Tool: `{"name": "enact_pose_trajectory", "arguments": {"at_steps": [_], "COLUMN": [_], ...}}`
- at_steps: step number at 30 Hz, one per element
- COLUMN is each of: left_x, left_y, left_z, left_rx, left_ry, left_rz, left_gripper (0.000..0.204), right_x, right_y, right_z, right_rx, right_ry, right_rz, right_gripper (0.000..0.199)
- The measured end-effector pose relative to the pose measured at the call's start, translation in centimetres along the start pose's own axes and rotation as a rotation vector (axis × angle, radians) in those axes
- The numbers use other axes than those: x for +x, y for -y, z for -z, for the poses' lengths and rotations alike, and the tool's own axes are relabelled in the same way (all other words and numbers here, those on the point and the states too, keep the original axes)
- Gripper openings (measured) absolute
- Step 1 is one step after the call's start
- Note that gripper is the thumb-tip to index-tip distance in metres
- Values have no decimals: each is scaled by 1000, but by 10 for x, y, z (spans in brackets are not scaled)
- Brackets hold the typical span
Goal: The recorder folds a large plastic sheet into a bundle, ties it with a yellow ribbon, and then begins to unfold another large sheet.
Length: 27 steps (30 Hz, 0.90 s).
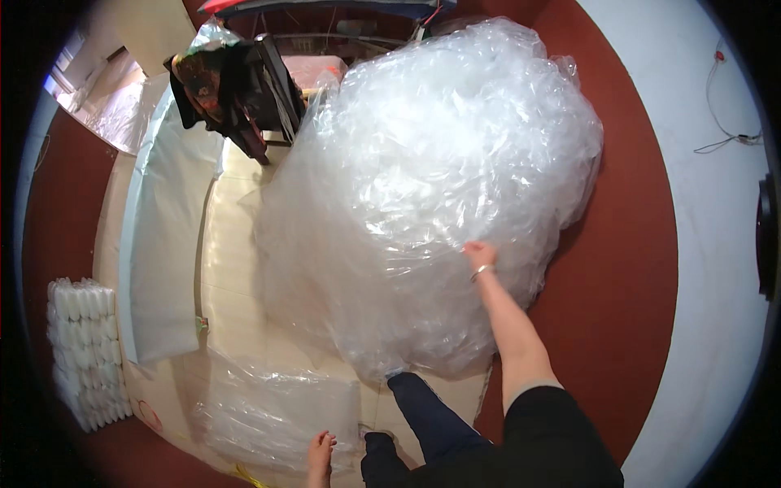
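From the head view, a draped dark chair stands behind the huge clear plastic heap dominating the tiled floor; right arm outstretched, the right hand pinches its film! Low down, the left hand hangs loosely half-open; far left, clear wrap bundles white pieces.

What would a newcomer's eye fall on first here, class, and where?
The huge, shiny mound of clear plastic film fills the middle, with the right hand at its near side. Next comes the broad dark red band curving down to its right, then the stack of white, bottle-like items at the far left.
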<state>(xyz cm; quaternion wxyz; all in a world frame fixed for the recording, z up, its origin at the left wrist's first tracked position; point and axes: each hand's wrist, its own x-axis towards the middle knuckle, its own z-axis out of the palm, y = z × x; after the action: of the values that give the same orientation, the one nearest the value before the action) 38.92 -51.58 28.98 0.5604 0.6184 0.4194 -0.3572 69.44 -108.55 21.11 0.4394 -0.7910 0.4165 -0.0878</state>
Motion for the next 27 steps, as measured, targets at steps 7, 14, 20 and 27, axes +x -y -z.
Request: {"name": "enact_pose_trajectory", "arguments": {"at_steps": [7,14,20,27], "left_x": [-67,-138,-288,-391], "left_y": [-151,-186,-154,2], "left_z": [-99,-25,153,388], "left_rx": [-375,-485,-810,-919], "left_ry": [209,92,-164,-809], "left_rz": [-142,-502,-962,-920], "left_gripper": [40,10,25,35], "right_x": [-317,-318,-167,-264], "right_y": [129,157,64,133], "right_z": [-14,25,45,-35], "right_rx": [107,264,1026,-177], "right_ry": [1318,1495,379,748], "right_rz": [108,82,-642,-177], "right_gripper": [11,18,47,29]}}
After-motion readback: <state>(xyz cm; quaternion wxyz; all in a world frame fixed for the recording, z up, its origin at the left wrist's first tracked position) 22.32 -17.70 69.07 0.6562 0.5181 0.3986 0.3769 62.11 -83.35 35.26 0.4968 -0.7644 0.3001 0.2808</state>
